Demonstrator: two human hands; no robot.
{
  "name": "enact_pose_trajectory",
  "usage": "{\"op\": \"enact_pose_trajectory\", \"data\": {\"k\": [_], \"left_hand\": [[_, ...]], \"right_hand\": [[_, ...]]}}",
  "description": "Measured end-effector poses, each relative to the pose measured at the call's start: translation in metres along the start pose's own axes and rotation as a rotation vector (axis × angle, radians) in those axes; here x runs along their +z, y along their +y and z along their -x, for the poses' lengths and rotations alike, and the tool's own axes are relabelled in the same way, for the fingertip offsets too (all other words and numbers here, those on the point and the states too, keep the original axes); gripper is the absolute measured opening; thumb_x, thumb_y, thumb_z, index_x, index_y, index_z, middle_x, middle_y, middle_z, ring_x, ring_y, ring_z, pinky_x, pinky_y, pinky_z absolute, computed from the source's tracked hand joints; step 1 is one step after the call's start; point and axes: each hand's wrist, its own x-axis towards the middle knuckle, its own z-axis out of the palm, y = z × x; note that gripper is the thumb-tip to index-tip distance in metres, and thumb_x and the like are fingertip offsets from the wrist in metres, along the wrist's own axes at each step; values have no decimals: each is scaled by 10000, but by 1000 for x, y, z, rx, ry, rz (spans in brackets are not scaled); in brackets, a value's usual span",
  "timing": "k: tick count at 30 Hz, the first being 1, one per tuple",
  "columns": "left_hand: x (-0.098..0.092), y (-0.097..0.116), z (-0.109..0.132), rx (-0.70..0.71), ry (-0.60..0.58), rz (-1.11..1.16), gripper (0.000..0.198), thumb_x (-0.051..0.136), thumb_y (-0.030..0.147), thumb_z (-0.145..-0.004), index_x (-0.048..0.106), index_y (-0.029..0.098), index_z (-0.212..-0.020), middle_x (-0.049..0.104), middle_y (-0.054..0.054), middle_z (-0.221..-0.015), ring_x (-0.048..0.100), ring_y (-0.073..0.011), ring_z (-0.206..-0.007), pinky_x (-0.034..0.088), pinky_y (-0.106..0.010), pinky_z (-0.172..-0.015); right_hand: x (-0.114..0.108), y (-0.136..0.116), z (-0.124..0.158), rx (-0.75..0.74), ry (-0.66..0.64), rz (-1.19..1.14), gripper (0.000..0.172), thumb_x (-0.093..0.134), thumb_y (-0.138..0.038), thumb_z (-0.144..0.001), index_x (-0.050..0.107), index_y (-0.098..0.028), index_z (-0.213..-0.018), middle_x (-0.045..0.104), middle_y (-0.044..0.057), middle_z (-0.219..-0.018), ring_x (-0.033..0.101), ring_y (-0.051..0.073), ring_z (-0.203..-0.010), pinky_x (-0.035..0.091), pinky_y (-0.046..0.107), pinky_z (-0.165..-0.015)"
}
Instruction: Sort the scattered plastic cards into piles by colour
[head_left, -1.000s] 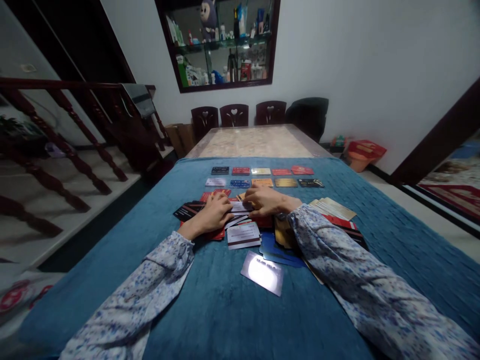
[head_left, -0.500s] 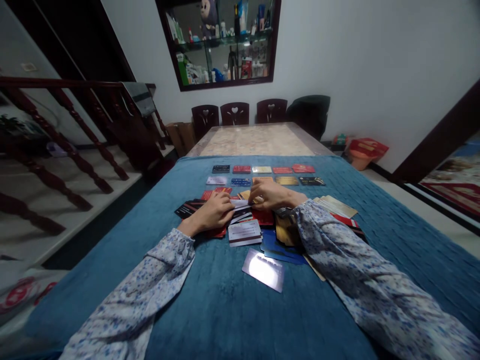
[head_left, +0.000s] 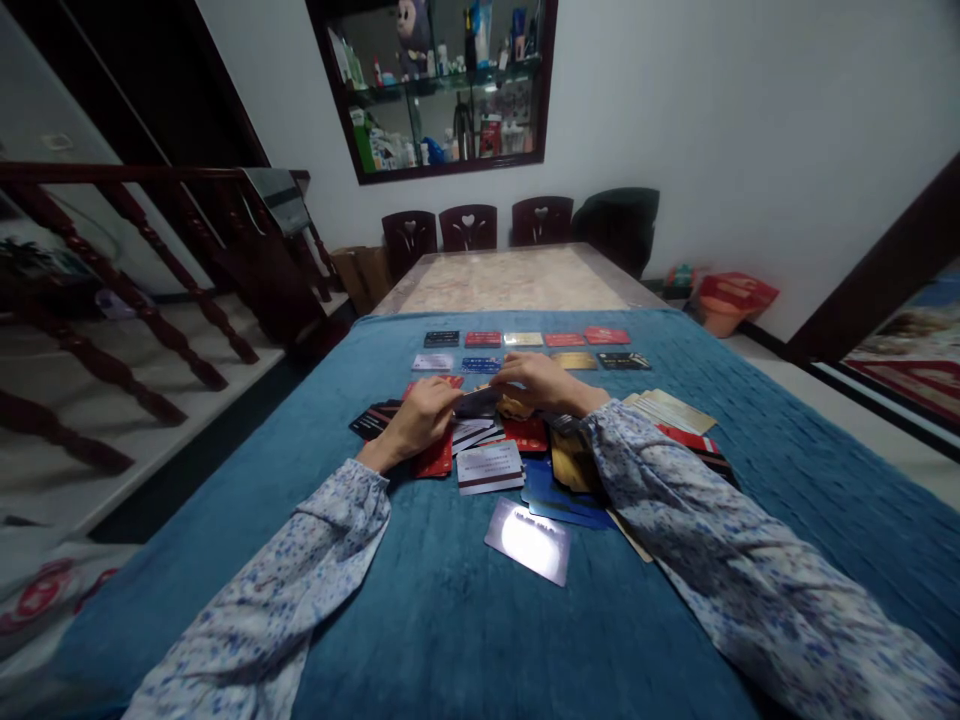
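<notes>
A plastic card [head_left: 477,402], dark on the side facing me, is held up between both hands. My left hand [head_left: 424,412] pinches its left edge. At its right end are the closed fingers of my right hand [head_left: 541,382]. Beneath them lies a loose heap: white striped cards [head_left: 490,467], red cards [head_left: 433,458], blue cards [head_left: 564,498] and gold cards [head_left: 574,460]. Black cards [head_left: 375,418] fan out beside my left wrist. Nearer to me, a silvery card [head_left: 528,540] lies alone and reflects a bright light.
Two rows of single cards, among them a black card [head_left: 442,339], lie beyond my hands. Cream cards [head_left: 670,411] spread to the right. A blue cloth [head_left: 420,600] covers the near table; its far end [head_left: 517,275] is bare stone-patterned. Dark chairs [head_left: 469,228] stand behind.
Both hands have lifted slightly and moved a little away from me. The card between them is raised and tilted, showing a dark side; before, a pale card lay low between the fingers.
</notes>
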Motion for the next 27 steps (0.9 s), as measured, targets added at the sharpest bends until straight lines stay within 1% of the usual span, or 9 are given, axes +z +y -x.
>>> {"op": "enact_pose_trajectory", "data": {"k": [4, 7, 12, 16, 19, 22, 27], "left_hand": [[3, -1, 2, -51, 30, 25, 369, 494, 94, -968, 679, 181, -1275, 765, -126, -1140, 671, -260, -1067, 537, -425, -916], [5, 0, 2, -94, 30, 33, 399, 494, 81, -951, 660, 182, -1300, 751, -124, -1231, 663, -263, -1118, 533, -433, -949], [5, 4, 2, -198, -55, -1, 472, 492, 66, -908, 639, 187, -1340, 745, -116, -1269, 648, -281, -1121, 503, -451, -949], [5, 8, 2, -260, -119, -32, 502, 509, 116, -909, 600, 197, -1396, 725, -131, -1312, 632, -298, -1133, 466, -484, -967], [6, 12, 2, -297, -150, -46, 537, 538, 152, -900, 559, 210, -1434, 712, -133, -1344, 622, -308, -1157, 410, -524, -1020], [8, 15, 2, -336, -166, -51, 551, 532, 158, -900, 534, 203, -1448, 700, -140, -1365, 612, -317, -1191, 363, -548, -1053], [10, 15, 1, -366, -165, -31, 562, 538, 143, -882, 533, 210, -1439, 688, -137, -1367, 602, -314, -1211, 356, -538, -1058]], "right_hand": [[5, -5, 0, 91, 29, 33, 269, 583, -182, -966, 762, -205, -1165, 748, 112, -995, 624, 209, -924, 418, 282, -752], [10, -7, -1, 139, 40, 51, 281, 622, -168, -942, 725, -213, -1199, 743, 100, -1004, 633, 212, -931, 408, 279, -751], [18, -7, -3, 203, 18, 101, 291, 633, -198, -932, 697, -207, -1216, 747, 91, -979, 640, 219, -895, 391, 284, -740], [19, -8, -3, 229, -38, 108, 378, 627, -243, -935, 658, -201, -1309, 760, 101, -1003, 649, 228, -887, 395, 294, -749], [19, -12, -4, 243, -80, 123, 449, 617, -219, -912, 632, -190, -1361, 768, 113, -1041, 658, 245, -953, 409, 307, -792], [17, -19, -4, 268, -125, 133, 518, 587, -184, -891, 607, -171, -1409, 758, 145, -1143, 657, 272, -1045, 427, 339, -860], [13, -25, -4, 274, -184, 134, 634, 581, -169, -872, 532, -148, -1503, 685, 184, -1337, 616, 310, -1192, 439, 393, -960]]}}
